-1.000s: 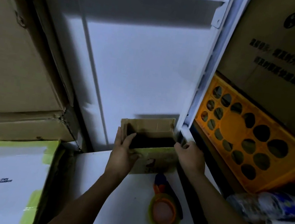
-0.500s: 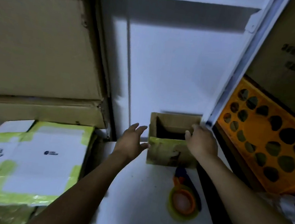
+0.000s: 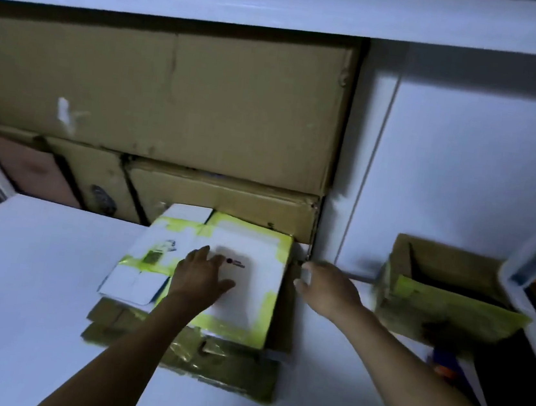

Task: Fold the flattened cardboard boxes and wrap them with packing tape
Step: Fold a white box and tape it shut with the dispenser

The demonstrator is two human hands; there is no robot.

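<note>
Left hand (image 3: 203, 276) flat on flattened box (image 3: 249, 301) — seemingly lengthwise away — right hand (image 3: 327, 286) grip loose, empty.

Both bare arms reach forward toward the back of the bench (image 3: 21, 274). The left arm (image 3: 127, 347) runs up and to the right, almost straight. The left hand (image 3: 204, 274) lies palm down, with fingers straight and close together, pointing away, and the thumb spread to the right. The right arm (image 3: 424, 374) slants from the lower right corner toward the left. The right hand (image 3: 328, 288), slightly blurred, is palm down with fingers loosely bent, holding nothing. The hands are near each other, not touching.
</note>
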